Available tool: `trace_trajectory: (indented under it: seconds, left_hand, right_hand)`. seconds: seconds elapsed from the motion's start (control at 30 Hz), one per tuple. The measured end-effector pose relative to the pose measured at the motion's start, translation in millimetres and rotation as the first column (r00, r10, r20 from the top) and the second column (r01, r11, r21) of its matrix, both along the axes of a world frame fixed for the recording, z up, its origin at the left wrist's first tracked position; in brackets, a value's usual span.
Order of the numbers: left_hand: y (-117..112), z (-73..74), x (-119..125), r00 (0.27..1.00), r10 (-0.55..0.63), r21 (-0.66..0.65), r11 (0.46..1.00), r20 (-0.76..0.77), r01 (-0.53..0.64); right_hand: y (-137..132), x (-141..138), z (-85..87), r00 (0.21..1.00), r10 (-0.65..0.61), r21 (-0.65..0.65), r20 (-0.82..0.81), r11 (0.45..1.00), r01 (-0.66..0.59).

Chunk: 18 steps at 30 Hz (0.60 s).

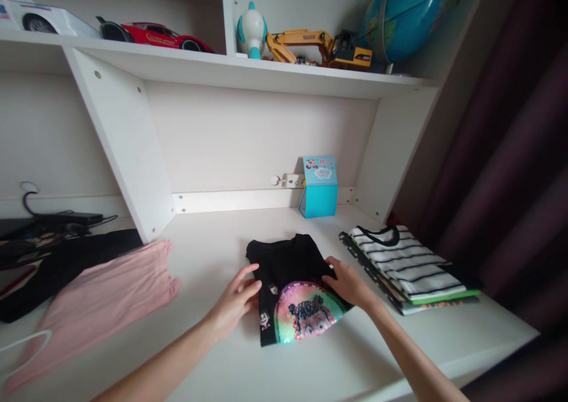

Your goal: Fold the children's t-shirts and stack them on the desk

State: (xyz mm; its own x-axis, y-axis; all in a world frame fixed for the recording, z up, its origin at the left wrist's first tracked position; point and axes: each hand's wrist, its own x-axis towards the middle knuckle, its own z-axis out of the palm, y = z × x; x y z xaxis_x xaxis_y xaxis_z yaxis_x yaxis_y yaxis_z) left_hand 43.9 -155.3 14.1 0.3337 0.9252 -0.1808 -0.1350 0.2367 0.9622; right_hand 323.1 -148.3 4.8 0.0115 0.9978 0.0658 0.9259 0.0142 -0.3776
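White worktop (208, 254) carries a folded black sequinned T-shirt (284, 266) at centre, between a pink garment (97, 307) and a striped shirt stack (403, 263). Left hand (235, 301) and right hand (348, 282) touch its edges, fingers (248, 275) released. Dark curtain (497, 154) hangs right.

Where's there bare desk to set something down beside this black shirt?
Bare desk lies between the pink top and black shirt, and in front of the striped stack. The far left is crowded with cables and dark clothing.
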Motion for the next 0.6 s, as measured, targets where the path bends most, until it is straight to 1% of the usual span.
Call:
trace_trajectory:
  seconds: [0.07, 0.13, 0.2, 0.27, 0.3, 0.37, 0.43, 0.47, 0.53, 0.6]
  left_hand:
    - [1, 3.0, 11, 1.000, -0.021, -0.042, 0.999, 0.009, 0.021]
    - [3, 10.6, 23, 0.998, -0.038, -0.040, 0.999, -0.048, 0.036]
    - [6, 23.6, 37, 0.988, -0.051, 0.033, 0.998, -0.144, 0.056]
    - [9, 40.5, 54, 0.972, -0.063, 0.167, 0.981, -0.226, 0.103]
    - [10, 49.2, 65, 0.966, -0.068, 0.249, 0.960, -0.248, 0.131]
    - [14, 65.1, 90, 0.964, -0.069, 0.418, 0.891, -0.258, 0.175]
    - [19, 76.3, 121, 0.970, -0.076, 0.560, 0.805, -0.232, 0.197]
    - [23, 79.9, 139, 0.972, -0.087, 0.606, 0.769, -0.217, 0.204]
    - [30, 83.1, 178, 0.973, -0.115, 0.647, 0.731, -0.198, 0.218]
    - [35, 81.6, 218, 0.969, -0.144, 0.649, 0.721, -0.200, 0.241]
  right_hand:
    - [5, 8, -2.6, 1.000, -0.013, 0.017, -0.018, 1.000, 0.014]
    - [10, 13, -1.4, 0.999, -0.014, 0.043, -0.033, 0.999, 0.016]
    - [12, 19, 6.9, 0.999, -0.010, 0.083, -0.042, 0.996, 0.013]
    - [11, 32, 23.2, 0.999, -0.013, 0.140, -0.045, 0.990, 0.019]
    - [9, 42, 33.6, 0.999, -0.023, 0.172, -0.046, 0.985, 0.031]
    - [3, 72, 55.8, 0.997, -0.060, 0.233, -0.046, 0.970, 0.069]
    - [-3, 112, 75.3, 0.991, -0.123, 0.300, -0.049, 0.945, 0.132]
    - [-6, 134, 82.9, 0.986, -0.159, 0.334, -0.047, 0.928, 0.165]
    - [-9, 182, 92.9, 0.975, -0.222, 0.377, -0.035, 0.900, 0.218]
    - [-11, 228, 96.1, 0.958, -0.286, 0.384, -0.005, 0.884, 0.266]
